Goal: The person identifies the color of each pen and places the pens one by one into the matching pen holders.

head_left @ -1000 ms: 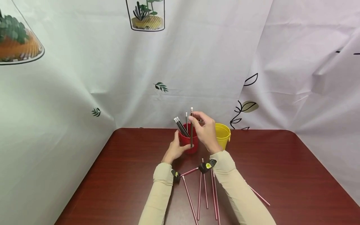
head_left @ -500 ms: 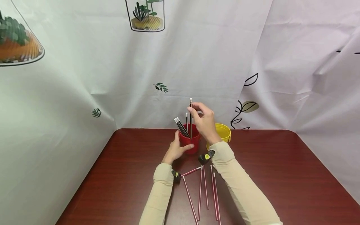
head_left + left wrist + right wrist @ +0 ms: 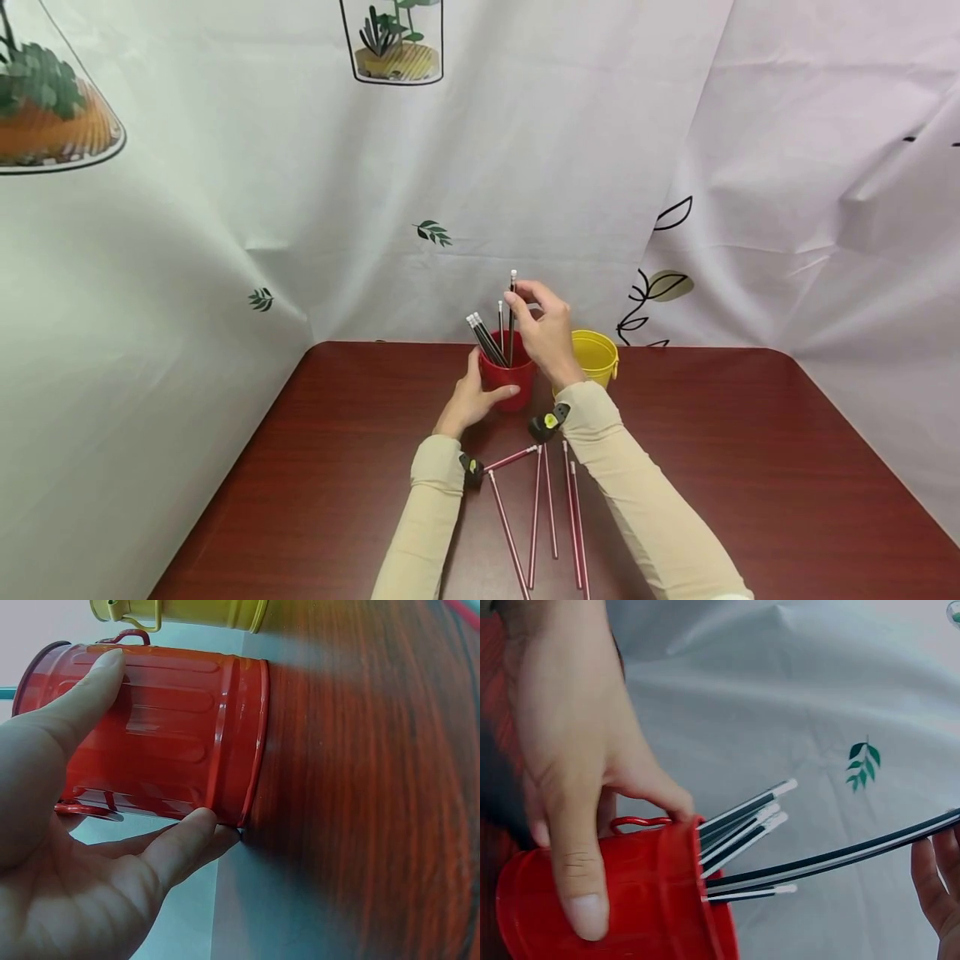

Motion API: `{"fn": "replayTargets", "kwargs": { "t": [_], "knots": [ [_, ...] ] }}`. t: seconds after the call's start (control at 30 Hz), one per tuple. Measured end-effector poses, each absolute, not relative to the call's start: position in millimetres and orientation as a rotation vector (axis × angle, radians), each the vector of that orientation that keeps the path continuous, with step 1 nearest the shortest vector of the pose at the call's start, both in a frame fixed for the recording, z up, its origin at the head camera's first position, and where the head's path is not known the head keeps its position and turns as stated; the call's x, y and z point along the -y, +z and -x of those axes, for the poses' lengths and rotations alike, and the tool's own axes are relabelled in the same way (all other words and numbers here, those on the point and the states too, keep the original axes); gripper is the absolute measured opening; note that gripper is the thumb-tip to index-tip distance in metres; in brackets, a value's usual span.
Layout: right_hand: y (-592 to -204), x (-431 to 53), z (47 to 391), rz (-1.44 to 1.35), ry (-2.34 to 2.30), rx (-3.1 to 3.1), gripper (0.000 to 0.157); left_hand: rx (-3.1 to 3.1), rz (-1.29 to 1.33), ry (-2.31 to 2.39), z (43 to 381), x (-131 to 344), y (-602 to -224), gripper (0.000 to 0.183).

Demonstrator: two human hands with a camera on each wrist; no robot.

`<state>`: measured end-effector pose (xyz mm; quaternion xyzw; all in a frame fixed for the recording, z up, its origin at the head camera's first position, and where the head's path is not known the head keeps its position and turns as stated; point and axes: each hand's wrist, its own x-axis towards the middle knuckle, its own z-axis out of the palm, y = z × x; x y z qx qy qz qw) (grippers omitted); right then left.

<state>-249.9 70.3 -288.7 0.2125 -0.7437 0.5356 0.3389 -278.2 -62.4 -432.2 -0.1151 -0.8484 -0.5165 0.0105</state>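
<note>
A small red metal bucket (image 3: 520,385) stands toward the back of the table, several black-and-silver striped pencils (image 3: 746,832) with white erasers leaning inside it. My left hand (image 3: 467,402) holds the bucket from the left, thumb along its front and fingers around the far side (image 3: 97,862). Above the rim, my right hand (image 3: 546,332) pinches one striped pencil (image 3: 513,321) near its eraser end. That pencil is nearly upright, and its lower end disappears into the bucket in the right wrist view.
Right beside the red bucket is a yellow bucket (image 3: 595,357), partly behind my right wrist. Several pinkish-red pencils (image 3: 535,521) lie scattered on the table (image 3: 337,500) between my forearms. A white printed cloth (image 3: 525,150) hangs behind the table.
My right hand has risen with the pencil, then lowered a little. The pencil's lower end went from in front of the bucket to inside it. My left hand stays on the bucket.
</note>
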Motion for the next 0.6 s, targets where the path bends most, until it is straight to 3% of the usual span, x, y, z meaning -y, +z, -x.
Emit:
{"fn": "replayTargets", "kwargs": {
  "t": [0.37, 0.6],
  "knots": [
    [-339.2, -73.1, 276.6, -0.543, 1.423, 1.972, 0.019, 2.659, 0.368, -1.585, 281.3, 62.6, -433.9, 0.093],
    [-359.6, -73.5, 275.8, -0.543, 1.407, 2.036, 0.021, 2.675, 0.360, -1.565, 280.0, 63.4, -432.8, 0.093]
  ]
}}
